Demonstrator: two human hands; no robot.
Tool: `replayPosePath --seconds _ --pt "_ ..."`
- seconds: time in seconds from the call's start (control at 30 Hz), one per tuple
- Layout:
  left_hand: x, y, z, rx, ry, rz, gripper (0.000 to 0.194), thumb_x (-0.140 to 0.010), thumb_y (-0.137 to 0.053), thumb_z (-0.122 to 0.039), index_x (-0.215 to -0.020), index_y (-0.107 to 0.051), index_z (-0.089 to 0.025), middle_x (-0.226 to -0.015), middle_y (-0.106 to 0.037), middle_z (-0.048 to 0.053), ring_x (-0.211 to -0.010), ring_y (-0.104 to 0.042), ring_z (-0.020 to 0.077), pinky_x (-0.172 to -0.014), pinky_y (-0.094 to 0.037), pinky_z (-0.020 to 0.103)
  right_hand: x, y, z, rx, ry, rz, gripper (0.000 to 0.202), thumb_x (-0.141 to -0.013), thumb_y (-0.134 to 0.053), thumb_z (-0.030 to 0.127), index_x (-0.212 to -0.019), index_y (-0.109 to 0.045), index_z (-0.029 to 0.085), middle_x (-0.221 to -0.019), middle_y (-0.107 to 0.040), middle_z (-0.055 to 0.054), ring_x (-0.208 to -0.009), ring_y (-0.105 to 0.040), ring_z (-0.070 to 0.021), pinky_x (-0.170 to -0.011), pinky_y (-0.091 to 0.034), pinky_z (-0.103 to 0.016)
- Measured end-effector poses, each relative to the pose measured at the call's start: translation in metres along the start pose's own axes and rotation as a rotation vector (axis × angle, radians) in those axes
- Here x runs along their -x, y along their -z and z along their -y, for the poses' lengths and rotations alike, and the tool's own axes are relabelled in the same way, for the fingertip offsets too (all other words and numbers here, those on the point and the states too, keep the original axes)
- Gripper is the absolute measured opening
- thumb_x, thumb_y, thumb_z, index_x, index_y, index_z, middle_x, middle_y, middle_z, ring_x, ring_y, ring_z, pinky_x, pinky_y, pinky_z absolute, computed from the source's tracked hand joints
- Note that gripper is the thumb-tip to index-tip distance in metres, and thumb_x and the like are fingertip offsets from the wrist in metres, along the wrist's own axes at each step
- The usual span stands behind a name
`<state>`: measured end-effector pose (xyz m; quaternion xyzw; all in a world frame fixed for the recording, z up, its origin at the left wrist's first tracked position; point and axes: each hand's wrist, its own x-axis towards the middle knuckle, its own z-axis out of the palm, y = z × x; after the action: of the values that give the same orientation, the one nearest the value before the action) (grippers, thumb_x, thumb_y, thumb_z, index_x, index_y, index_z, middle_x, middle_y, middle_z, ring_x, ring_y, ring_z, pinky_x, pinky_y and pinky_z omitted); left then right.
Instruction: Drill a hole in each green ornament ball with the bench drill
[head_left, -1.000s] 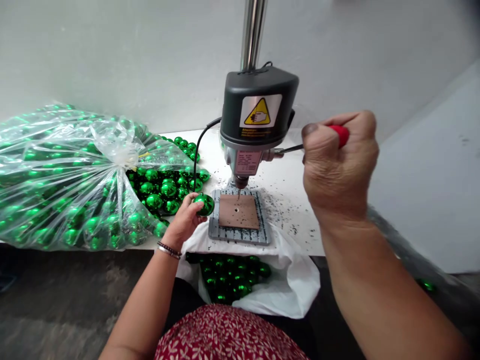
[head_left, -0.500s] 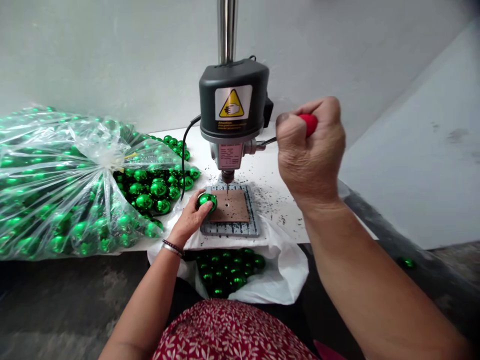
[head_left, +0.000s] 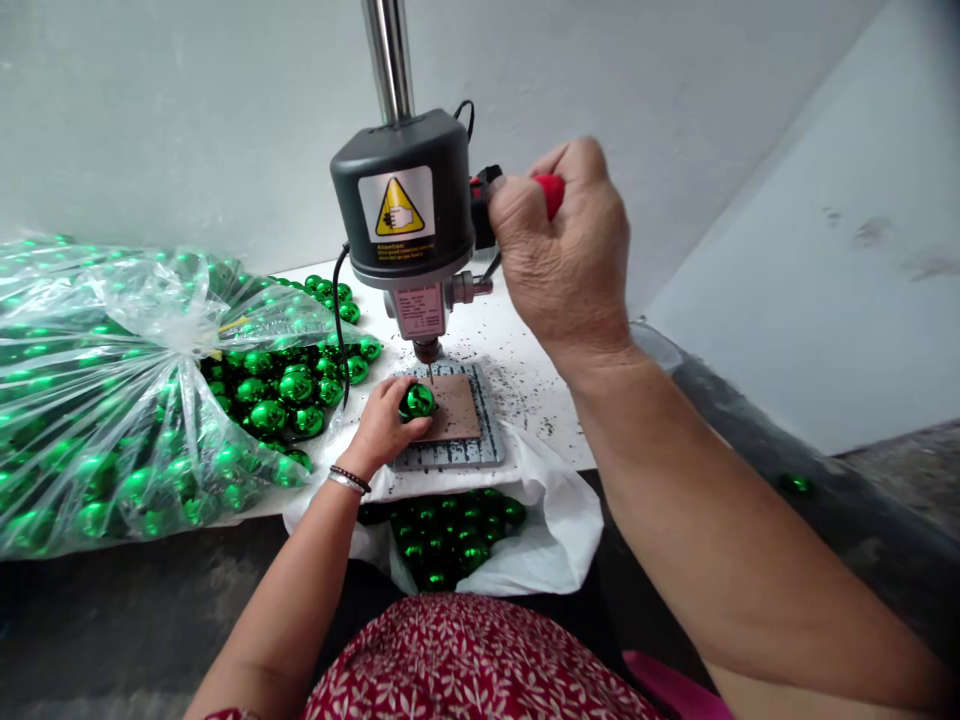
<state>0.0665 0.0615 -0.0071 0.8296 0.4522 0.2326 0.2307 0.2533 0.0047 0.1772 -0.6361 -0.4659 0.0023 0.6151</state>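
Between the thumb and fingers of my left hand (head_left: 382, 425) is a shiny green bauble (head_left: 421, 400), over the left part of a brown board (head_left: 459, 410). The board lies on the grey slotted base (head_left: 491, 440) of a small drill press (head_left: 405, 200). Its thin drill bit (head_left: 431, 374) points down just behind and right of the bauble, apart from it as far as I can tell. My right hand (head_left: 574, 250) is wrapped round the red knob (head_left: 553, 195) of the press's feed lever, raised to the right of the motor housing.
A clear plastic bag (head_left: 112, 400) full of green baubles covers the table's left side, some spilling from its mouth. A white bag (head_left: 559, 520) with more baubles hangs at the front edge. Dark shavings dot the white table (head_left: 536, 370). One bauble (head_left: 796, 483) lies at far right.
My left hand has brought the bauble rightward over the board, nearer the drill bit. My right hand stays on the lever's knob, slightly higher. The whole view has shifted and tilted.
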Motion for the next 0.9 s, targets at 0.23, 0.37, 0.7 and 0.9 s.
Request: replayPosePath --seconds 0.23,0.37,0.7,0.9 --pt "0.011 -0.003 -0.002 0.113 0.080 0.059 0.056 -0.089 -0.060 -0.041 -0.140 -0.053 -0.018 -0.134 -0.065 0.013 -0.123 -0.060 0.0306 -0.111 -0.043 0.049 0.001 0.000 0.000 -0.044 -0.010 0.013 0.033 -0.091 -0.063 0.024 -0.076 -0.034 0.022 -0.068 -0.042 0.007 -0.066 -0.034 -0.0057 -0.069 -0.034 -0.021" --pt "0.013 -0.003 0.003 0.299 0.133 0.010 0.060 -0.092 -0.056 -0.046 -0.143 -0.049 -0.014 -0.138 -0.063 0.014 -0.122 -0.060 0.0269 -0.110 -0.045 0.043 0.003 -0.001 -0.002 -0.094 0.011 -0.009 0.032 -0.091 -0.062 0.023 -0.076 -0.034 0.022 -0.069 -0.041 0.006 -0.067 -0.035 -0.0068 -0.071 -0.035 -0.022" --pt "0.000 -0.003 -0.001 0.323 0.195 -0.033 0.053 -0.074 -0.077 -0.032 -0.122 -0.064 -0.016 -0.111 -0.073 0.006 -0.102 -0.067 0.0220 -0.094 -0.052 0.035 0.001 -0.002 -0.001 -0.115 0.005 -0.016 0.032 -0.089 -0.065 0.021 -0.076 -0.035 0.022 -0.069 -0.042 0.006 -0.066 -0.035 -0.0070 -0.069 -0.037 -0.021" --pt "-0.005 0.005 -0.009 0.171 0.133 0.025 0.056 -0.073 -0.078 -0.028 -0.126 -0.063 -0.016 -0.118 -0.073 0.008 -0.105 -0.067 0.0232 -0.096 -0.052 0.036 0.002 -0.001 -0.003 -0.109 0.019 -0.013 0.033 -0.089 -0.065 0.021 -0.076 -0.034 0.022 -0.070 -0.043 0.007 -0.066 -0.035 -0.0064 -0.069 -0.038 -0.020"
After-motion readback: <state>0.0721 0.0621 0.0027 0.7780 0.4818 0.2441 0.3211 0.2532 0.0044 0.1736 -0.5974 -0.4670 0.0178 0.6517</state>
